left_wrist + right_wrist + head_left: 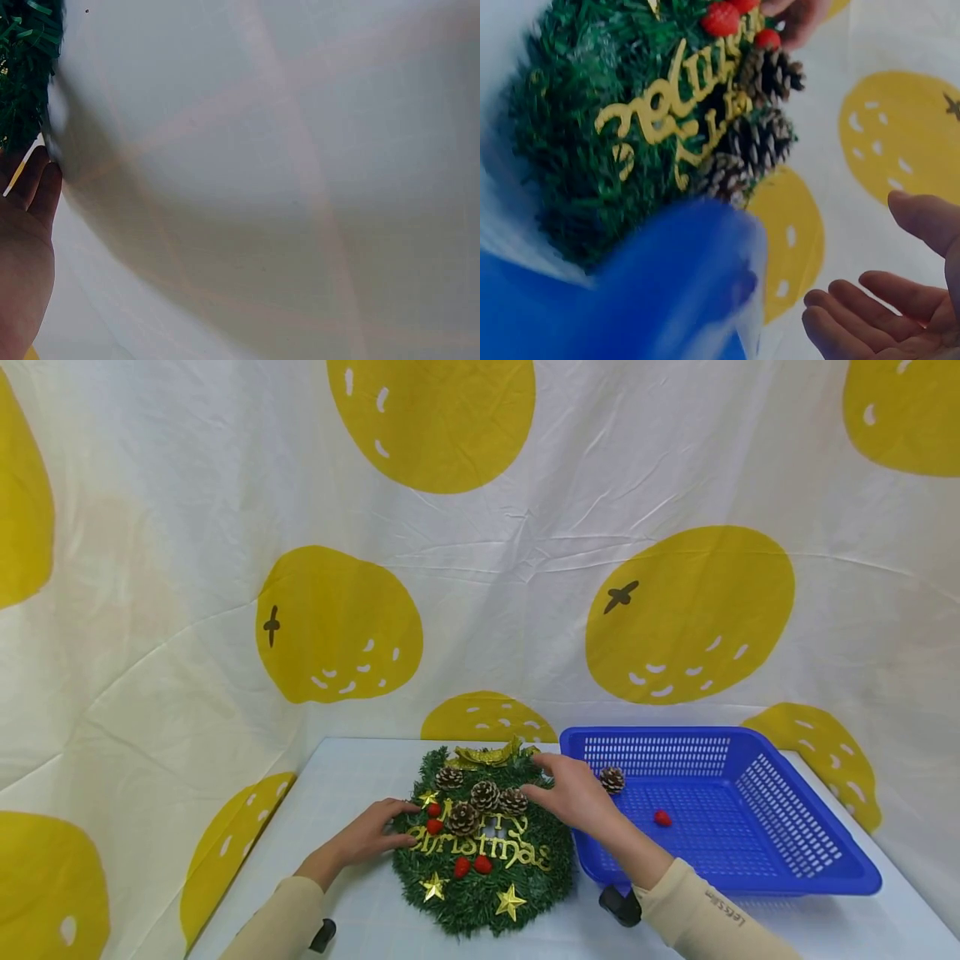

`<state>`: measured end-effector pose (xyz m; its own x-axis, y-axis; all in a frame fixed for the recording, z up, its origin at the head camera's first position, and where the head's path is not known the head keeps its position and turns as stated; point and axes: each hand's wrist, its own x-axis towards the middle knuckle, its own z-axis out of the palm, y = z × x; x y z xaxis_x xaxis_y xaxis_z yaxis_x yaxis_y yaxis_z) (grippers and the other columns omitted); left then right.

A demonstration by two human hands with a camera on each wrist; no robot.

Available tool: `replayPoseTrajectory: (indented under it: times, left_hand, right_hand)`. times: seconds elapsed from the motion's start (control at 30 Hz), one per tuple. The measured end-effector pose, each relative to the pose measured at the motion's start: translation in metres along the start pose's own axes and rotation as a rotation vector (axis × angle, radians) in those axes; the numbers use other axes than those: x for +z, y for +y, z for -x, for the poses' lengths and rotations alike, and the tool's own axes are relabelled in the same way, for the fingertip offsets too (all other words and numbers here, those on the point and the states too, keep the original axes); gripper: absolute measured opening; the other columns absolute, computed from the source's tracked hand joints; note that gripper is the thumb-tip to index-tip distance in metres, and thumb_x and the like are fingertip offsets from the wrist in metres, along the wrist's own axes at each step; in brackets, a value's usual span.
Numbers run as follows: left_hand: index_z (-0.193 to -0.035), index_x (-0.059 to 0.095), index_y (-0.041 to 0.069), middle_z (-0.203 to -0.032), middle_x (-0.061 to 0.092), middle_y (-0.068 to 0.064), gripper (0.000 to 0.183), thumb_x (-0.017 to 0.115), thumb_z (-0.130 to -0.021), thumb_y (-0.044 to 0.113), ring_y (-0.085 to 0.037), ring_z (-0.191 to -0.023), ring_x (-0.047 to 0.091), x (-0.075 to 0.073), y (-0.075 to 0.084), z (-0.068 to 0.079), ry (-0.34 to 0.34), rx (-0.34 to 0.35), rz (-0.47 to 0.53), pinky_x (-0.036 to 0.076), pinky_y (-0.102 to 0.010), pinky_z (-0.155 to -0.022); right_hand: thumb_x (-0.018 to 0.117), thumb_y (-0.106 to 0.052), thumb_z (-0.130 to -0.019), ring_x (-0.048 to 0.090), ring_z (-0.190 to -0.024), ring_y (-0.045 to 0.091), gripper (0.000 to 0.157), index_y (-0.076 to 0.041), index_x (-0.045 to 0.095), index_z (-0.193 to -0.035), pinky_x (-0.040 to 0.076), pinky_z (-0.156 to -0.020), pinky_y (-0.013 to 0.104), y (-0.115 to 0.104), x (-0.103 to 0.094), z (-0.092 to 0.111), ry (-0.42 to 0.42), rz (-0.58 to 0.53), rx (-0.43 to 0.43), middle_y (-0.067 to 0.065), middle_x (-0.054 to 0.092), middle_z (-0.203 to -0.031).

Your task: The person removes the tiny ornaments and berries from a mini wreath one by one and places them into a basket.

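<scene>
A round green Christmas wreath (555, 860) lies on the table, with gold "Merry Christmas" lettering (491, 850), several pine cones (462, 818), red berries (483, 863), gold stars (510, 902) and a gold bow (487, 755) at its far edge. My left hand (371, 833) is at the wreath's left edge, fingers extended towards the greenery; the left wrist view shows the fingers (46, 196) beside it. Over the wreath's upper right is my right hand (570, 789), thumb and fingers spread apart. Nothing lies in the right palm (922, 330) in the right wrist view.
To the right stands a blue plastic basket (660, 732), close beside the wreath. Inside are a pine cone (612, 779) and a red berry (662, 818). Behind the white table (352, 760) hangs a white curtain (480, 610) printed with yellow fruit.
</scene>
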<state>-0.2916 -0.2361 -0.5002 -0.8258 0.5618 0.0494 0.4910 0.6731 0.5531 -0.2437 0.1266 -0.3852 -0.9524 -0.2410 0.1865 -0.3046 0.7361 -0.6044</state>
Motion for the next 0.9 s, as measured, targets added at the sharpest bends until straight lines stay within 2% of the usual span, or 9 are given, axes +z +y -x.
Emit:
replayPoseTrajectory:
  times: [0.5,0.73,0.9]
  left_hand:
    - [-0.135,0.055,0.008,-0.132,0.054,-0.016,0.057,0.067,-0.091,0.043,-0.039,-0.125,0.047,0.002,-0.001,0.000,0.004,0.015,0.001,0.039,-0.059,-0.099]
    - [-0.135,0.055,0.008,-0.133,0.054,-0.016,0.058,0.067,-0.091,0.043,-0.040,-0.125,0.047,0.002,-0.002,0.000,0.000,0.016,0.006,0.038,-0.060,-0.099]
    - [-0.136,0.055,0.009,-0.133,0.054,-0.015,0.058,0.067,-0.091,0.044,-0.039,-0.125,0.047,0.002,-0.003,-0.001,0.001,0.015,0.005,0.038,-0.059,-0.099]
  right_hand:
    - [0.071,-0.027,-0.091,0.061,-0.111,0.035,0.048,-0.002,0.060,-0.130,0.052,-0.086,0.050,-0.010,0.033,0.006,0.041,-0.139,-0.020,0.016,0.063,-0.126]
    - [0.070,-0.029,-0.091,0.058,-0.117,0.034,0.050,-0.003,0.059,-0.133,0.049,-0.090,0.051,-0.009,0.054,0.009,0.080,-0.172,-0.013,0.016,0.059,-0.130]
    - [0.070,-0.029,-0.092,0.058,-0.116,0.035,0.047,-0.002,0.061,-0.129,0.050,-0.090,0.051,-0.003,0.069,0.012,0.085,-0.166,-0.040,0.017,0.060,-0.128]
